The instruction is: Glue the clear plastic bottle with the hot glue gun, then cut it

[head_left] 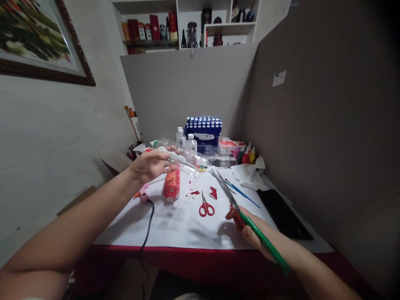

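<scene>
My left hand (150, 165) is closed round a clear plastic bottle (184, 160) and holds it lying sideways above the white paper sheet (178, 221). My right hand (250, 231) grips a long tool with a green handle (265, 241) and grey metal blades (223, 185) that point up and left toward the bottle. A red painted bottle (171, 185) lies on the sheet just below my left hand. Small red scissors (205, 206) rest in the middle of the sheet, beside red paper scraps (213, 192).
A pink glue gun (143, 193) with a black cord (146, 233) lies at the left. Behind stand two white-capped bottles (186, 141), a blue dotted tissue box (203, 129), paint bottles (248, 155), crumpled tissue (250, 173), a blue brush (242, 193) and a black slab (283, 214). Grey partitions close the back and right.
</scene>
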### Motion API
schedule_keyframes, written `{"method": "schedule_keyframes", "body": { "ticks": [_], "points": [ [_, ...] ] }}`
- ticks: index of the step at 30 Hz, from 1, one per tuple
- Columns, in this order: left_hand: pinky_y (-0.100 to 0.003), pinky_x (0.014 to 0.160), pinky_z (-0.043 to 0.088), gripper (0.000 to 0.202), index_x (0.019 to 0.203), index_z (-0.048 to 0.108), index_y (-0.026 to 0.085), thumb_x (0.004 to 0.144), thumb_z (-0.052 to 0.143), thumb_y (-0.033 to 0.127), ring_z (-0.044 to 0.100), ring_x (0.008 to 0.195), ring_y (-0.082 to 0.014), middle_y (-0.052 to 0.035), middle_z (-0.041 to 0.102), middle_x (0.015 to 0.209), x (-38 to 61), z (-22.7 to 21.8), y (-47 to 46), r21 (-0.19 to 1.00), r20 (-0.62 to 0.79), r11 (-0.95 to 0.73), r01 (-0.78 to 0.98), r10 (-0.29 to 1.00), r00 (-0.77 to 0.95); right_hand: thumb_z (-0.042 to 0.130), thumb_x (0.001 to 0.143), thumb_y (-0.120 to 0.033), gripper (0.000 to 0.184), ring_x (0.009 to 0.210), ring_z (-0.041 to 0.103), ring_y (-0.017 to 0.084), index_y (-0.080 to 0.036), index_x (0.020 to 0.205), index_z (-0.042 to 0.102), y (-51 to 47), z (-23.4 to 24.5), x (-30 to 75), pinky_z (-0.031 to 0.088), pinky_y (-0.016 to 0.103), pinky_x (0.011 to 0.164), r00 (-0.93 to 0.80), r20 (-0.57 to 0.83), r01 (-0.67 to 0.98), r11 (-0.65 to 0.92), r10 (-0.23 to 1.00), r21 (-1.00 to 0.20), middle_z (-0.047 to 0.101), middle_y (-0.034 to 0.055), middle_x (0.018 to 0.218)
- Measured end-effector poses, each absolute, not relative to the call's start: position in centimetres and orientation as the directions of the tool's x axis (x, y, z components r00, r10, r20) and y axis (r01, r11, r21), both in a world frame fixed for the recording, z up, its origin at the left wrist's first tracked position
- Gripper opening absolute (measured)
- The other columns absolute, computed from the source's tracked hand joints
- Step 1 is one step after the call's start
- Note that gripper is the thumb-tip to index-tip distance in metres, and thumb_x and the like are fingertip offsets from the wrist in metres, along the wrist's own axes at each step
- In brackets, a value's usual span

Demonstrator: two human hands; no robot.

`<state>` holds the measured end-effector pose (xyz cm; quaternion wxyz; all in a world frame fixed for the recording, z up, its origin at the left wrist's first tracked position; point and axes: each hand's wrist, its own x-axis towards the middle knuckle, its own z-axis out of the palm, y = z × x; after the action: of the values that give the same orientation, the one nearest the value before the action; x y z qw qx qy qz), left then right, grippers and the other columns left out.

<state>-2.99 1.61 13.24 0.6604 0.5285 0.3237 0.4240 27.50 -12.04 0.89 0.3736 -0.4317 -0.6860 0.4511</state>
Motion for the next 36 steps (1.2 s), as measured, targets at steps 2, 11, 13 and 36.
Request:
{"method": "schedule_keyframes", "body": {
  "ticks": [2,11,13,36],
  "points": [
    [-0.044,0.088,0.048,0.031,0.085,0.074,0.02,0.055,0.077,0.023,0.067,0.093,-0.0313,-0.0083,0.077,0.091,-2.8,13.5,1.6,0.972,0.03,0.075,-0.224,0.901,0.434,0.055,0.09,-0.054,0.039,0.071,0.047,0.018,-0.02,0.109,0.053,-12.2,1.6,27.4,0.043,0.031,0.065,-0.421,0.078,0.359,0.245,0.904,-0.901,0.053,0.0015,0.085],
    [-0.04,0.078,0.052,0.03,0.089,0.075,0.018,0.06,0.075,0.022,0.068,0.086,-0.0289,-0.0092,0.076,0.086,-2.5,12.1,2.2,0.983,0.056,0.04,-0.179,0.863,0.502,0.049,0.088,-0.034,0.021,0.075,0.047,0.019,-0.02,0.103,0.05,-11.2,3.9,25.7,0.04,0.032,0.069,-0.405,-0.002,0.562,0.247,0.914,-0.79,0.052,0.0022,0.089],
    [-0.039,0.077,0.053,0.031,0.09,0.074,0.019,0.059,0.074,0.02,0.068,0.086,-0.0283,-0.0089,0.076,0.089,-2.4,12.0,2.6,0.982,0.081,0.021,-0.188,0.851,0.52,0.049,0.089,-0.04,0.024,0.078,0.049,0.02,-0.02,0.102,0.051,-10.7,4.1,25.7,0.041,0.033,0.072,-0.405,0.007,0.57,0.258,0.914,-0.78,0.054,0.0035,0.092],
    [-0.042,0.097,0.046,0.033,0.098,0.071,0.017,0.066,0.079,0.019,0.069,0.096,-0.027,-0.0051,0.075,0.087,-0.3,9.5,6.3,0.84,0.024,0.251,-0.48,0.868,0.496,0.021,0.086,-0.083,0.069,0.051,0.05,0.015,-0.022,0.069,0.049,-4.6,5.1,20.2,0.041,0.026,0.05,-0.508,0.056,0.263,0.216,0.86,-0.94,0.048,-0.0011,0.055]
  ]
}}
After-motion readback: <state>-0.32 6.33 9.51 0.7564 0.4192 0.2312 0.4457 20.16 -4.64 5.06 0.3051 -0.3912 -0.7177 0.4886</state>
